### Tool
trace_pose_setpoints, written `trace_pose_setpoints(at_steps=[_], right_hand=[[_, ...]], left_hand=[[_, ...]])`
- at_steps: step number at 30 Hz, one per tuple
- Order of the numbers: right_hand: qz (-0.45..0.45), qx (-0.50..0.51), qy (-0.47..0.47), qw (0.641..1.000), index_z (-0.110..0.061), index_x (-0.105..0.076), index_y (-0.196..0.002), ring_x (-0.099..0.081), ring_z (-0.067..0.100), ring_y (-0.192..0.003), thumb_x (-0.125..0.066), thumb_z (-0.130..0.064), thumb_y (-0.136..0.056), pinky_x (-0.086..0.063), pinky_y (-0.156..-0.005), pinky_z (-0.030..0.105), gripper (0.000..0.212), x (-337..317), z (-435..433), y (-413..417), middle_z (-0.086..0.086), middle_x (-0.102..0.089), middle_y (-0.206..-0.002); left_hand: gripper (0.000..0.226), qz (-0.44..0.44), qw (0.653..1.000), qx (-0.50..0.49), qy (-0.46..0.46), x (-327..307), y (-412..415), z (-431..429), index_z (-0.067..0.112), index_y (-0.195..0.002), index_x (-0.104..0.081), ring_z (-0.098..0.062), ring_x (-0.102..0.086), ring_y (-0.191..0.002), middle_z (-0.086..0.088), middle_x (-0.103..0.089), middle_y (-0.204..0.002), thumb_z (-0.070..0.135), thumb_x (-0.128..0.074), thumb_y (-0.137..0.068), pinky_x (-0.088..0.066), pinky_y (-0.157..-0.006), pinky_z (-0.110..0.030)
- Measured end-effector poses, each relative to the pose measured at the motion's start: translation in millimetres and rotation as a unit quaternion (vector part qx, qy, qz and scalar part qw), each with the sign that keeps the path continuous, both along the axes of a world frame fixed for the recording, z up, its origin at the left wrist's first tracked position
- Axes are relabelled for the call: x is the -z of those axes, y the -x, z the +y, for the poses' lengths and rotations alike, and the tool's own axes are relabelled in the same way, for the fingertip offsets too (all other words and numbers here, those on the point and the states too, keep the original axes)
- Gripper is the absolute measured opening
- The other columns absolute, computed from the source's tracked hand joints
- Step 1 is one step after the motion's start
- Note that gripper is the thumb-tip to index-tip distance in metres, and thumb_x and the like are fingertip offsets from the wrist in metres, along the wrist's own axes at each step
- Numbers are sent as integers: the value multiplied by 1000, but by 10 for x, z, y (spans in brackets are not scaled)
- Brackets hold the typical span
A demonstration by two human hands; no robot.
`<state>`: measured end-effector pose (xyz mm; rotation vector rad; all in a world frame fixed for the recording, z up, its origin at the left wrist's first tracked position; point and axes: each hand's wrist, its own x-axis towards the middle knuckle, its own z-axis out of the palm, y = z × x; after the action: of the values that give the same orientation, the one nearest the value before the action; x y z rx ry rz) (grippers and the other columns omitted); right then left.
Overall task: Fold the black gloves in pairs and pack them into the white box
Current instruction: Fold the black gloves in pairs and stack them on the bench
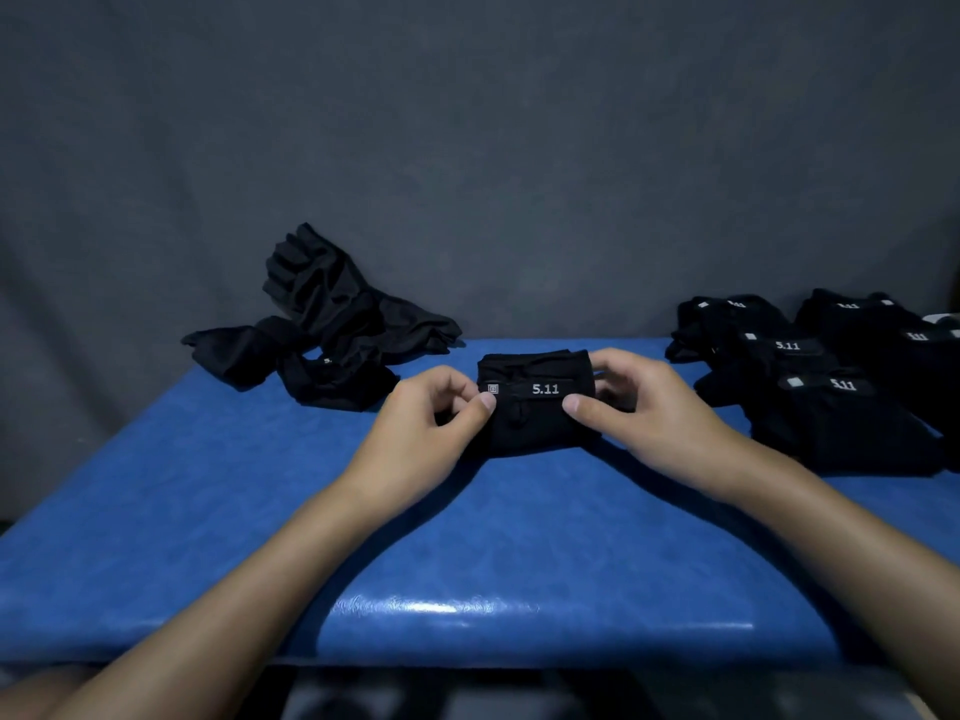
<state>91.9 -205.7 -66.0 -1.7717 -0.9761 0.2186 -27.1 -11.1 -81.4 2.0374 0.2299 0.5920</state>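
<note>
A folded pair of black gloves (537, 418) with a "5.11" strap on top lies at the middle of the blue table (467, 553). My left hand (426, 428) pinches its left end, thumb on the strap. My right hand (644, 407) grips its right end, thumb on top. A loose heap of unfolded black gloves (322, 330) lies at the back left. Several folded pairs (831, 387) are lined up at the right. A sliver of something white (943, 319) shows at the far right edge; I cannot tell whether it is the box.
A dark grey cloth backdrop (467, 148) rises behind the table. The table's glossy front edge (519, 615) runs across below my forearms.
</note>
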Motion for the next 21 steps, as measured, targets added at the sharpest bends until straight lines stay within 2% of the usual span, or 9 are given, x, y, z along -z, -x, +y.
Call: trace_pose_setpoints(at_steps=[2,3,6,7,10,12,17,19,21], right_hand=[[-10,12,-2,1000,-22,-65,-108,-66,7,-69,-65,-15,-91,-51,-65,16,19,-2,41,-9,-5,-70,-107],[-13,20,2,1000,-23,-65,-108,-62,6,-63,-65,-16,-91,-48,-62,14,18,4,61,-16,-8,-69,-107],[-27,47,25,998,-27,-65,-105,-64,29,-72,-65,-23,-91,-58,-73,34,15,52,127,-67,-12,-69,-106],[-31,56,32,997,-27,-64,-105,-63,28,-70,-65,-24,-91,-56,-76,37,14,70,149,-80,-11,-69,-104],[-51,84,53,994,-28,-58,-107,-52,11,-61,-66,-27,-90,-51,-67,28,19,118,199,-119,-10,-67,-94],[-62,91,71,991,-29,-52,-114,-50,10,-60,-65,-29,-90,-48,-62,23,28,132,211,-130,-13,-65,-90],[-94,111,111,983,-26,-42,-134,-53,8,-72,-60,-37,-93,-43,-70,22,47,150,220,-125,-14,-57,-95],[-102,108,113,982,-31,-36,-139,-55,8,-88,-56,-45,-92,-40,-80,25,52,168,195,-108,-10,-58,-105],[-113,85,113,983,-42,-26,-141,-56,11,-98,-54,-51,-91,-42,-88,29,58,168,153,-82,-8,-60,-112]], left_hand=[[19,-4,1000,-10,3,7,-20,10,15,-80,-60,-7,-44,-58,10,-51,-58,26,-64,-95,-39,-65,-28],[18,-6,1000,-15,2,9,-30,14,15,-80,-60,-6,-42,-55,11,-50,-56,25,-65,-95,-37,-63,-26],[15,-11,999,-30,-8,18,-54,18,16,-83,-59,-6,-41,-51,10,-51,-54,25,-66,-94,-36,-58,-26],[14,-12,999,-34,-15,22,-62,21,17,-85,-59,-6,-42,-52,8,-54,-55,25,-66,-94,-37,-58,-26],[11,-14,999,-44,-27,38,-88,32,22,-94,-58,-4,-46,-51,7,-58,-57,26,-68,-93,-39,-57,-20],[16,-15,998,-52,-34,46,-96,34,25,-102,-55,-2,-49,-53,9,-61,-61,27,-68,-92,-38,-56,-15],[26,13,995,-62,-83,47,-79,28,30,-117,-47,1,-59,-81,11,-65,-88,34,-62,-96,-41,-64,-6],[27,28,994,-57,-86,47,-76,43,32,-119,-46,2,-60,-86,13,-66,-95,36,-59,-97,-42,-67,-7],[24,30,994,-54,-87,51,-76,58,33,-117,-46,1,-62,-86,14,-69,-93,36,-59,-97,-43,-67,-11]])
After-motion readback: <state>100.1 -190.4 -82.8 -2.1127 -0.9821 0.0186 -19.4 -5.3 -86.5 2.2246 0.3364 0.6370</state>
